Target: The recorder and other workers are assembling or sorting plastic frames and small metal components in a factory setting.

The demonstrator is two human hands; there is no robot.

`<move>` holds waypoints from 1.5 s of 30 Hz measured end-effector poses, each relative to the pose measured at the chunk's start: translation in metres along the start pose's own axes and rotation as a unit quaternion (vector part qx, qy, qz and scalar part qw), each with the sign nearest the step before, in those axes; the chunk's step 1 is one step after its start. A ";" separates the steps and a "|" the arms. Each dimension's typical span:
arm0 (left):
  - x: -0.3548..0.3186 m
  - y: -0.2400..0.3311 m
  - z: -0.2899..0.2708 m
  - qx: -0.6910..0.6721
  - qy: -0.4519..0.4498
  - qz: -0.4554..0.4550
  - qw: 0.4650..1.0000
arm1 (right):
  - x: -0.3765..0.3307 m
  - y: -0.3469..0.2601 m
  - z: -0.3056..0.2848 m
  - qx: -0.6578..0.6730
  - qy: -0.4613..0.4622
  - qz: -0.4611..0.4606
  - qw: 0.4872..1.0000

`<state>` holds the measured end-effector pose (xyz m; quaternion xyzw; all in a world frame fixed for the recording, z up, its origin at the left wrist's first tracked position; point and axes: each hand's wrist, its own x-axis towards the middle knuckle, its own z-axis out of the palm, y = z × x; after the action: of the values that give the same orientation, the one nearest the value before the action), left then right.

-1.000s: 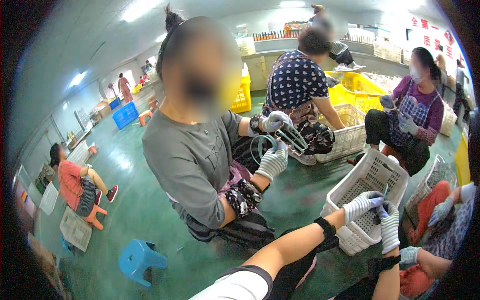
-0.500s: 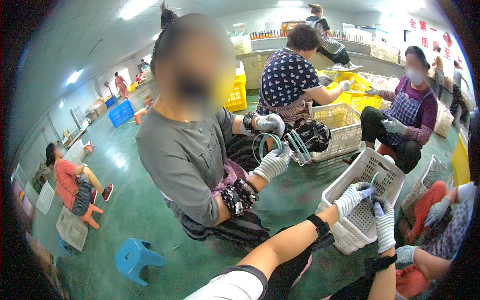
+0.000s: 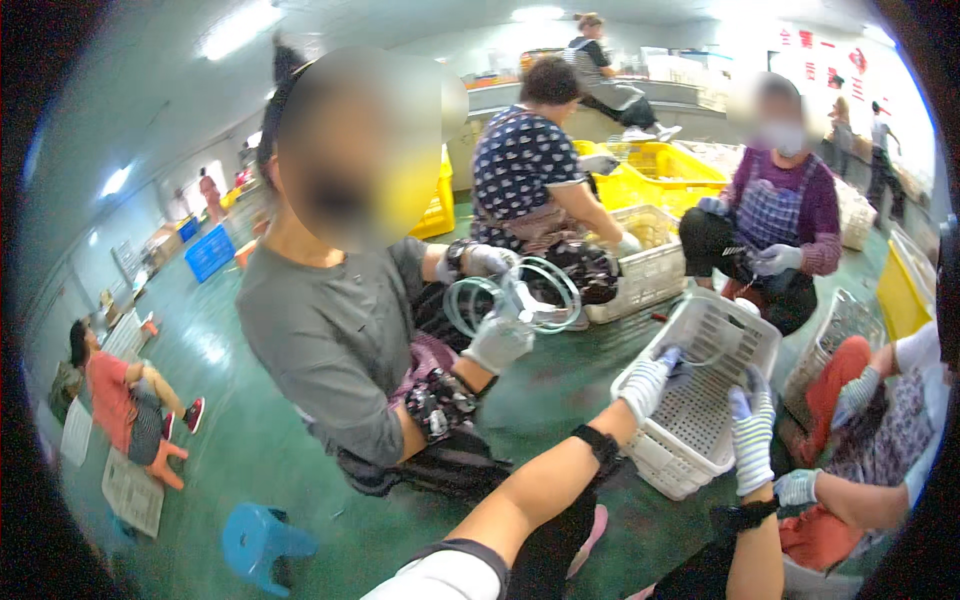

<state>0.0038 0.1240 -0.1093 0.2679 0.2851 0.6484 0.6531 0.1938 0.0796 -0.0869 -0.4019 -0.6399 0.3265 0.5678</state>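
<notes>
Both my hands wear striped gloves with greyish fingers. My left hand (image 3: 650, 385) is over the left side of a white perforated crate (image 3: 682, 480), its fingers closed on a thin pale curved tube (image 3: 710, 358) that arcs into the crate. My right hand (image 3: 752, 425) is at the crate's right side, fingers stretched out, holding nothing that I can see. Close on my left, a person in a grey shirt holds looped pale tubing (image 3: 556, 290) in gloved hands.
A seated person in a checked apron (image 3: 770, 212) faces me beyond the crate. At the right edge sits someone in red trousers (image 3: 836, 400). Yellow crates (image 3: 650, 175) stand farther back, and a blue stool (image 3: 262, 545) is at lower left.
My hands, close together before, are now apart, the left moving left and the right opening. The grey-shirted person's tubing has spread into wider loops. The whole view has shifted.
</notes>
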 end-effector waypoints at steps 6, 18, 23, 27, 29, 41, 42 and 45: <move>-0.014 0.021 -0.012 -0.015 0.057 -0.010 0.998 | -0.003 0.023 0.022 -0.125 -0.029 0.004 0.992; 0.003 0.018 -0.041 -0.106 0.023 -0.007 0.994 | -0.008 -0.005 0.018 -0.249 -0.074 0.015 0.966; -0.003 0.022 -0.025 -0.105 0.061 -0.001 0.993 | -0.006 -0.002 0.013 -0.256 -0.091 0.039 0.962; 0.001 0.019 -0.032 -0.103 0.060 -0.006 0.993 | -0.008 0.001 0.011 -0.271 -0.098 0.043 0.957; 0.003 0.020 -0.035 -0.095 0.054 0.002 0.994 | -0.009 0.002 0.011 -0.270 -0.096 0.045 0.957; 0.009 0.032 -0.046 -0.133 0.055 0.048 0.988 | 0.020 0.014 -0.031 0.151 0.207 0.147 0.956; 0.009 0.031 -0.040 -0.135 0.050 0.041 0.989 | 0.024 0.020 -0.036 0.146 0.214 0.146 0.955; 0.004 0.034 -0.031 -0.146 0.070 0.046 0.986 | 0.026 -0.006 -0.039 0.221 0.348 0.050 0.910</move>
<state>-0.0420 0.1274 -0.1068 0.1360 0.2196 0.7294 0.6335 0.2310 0.0983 -0.0642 -0.3856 -0.2925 0.3275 0.8115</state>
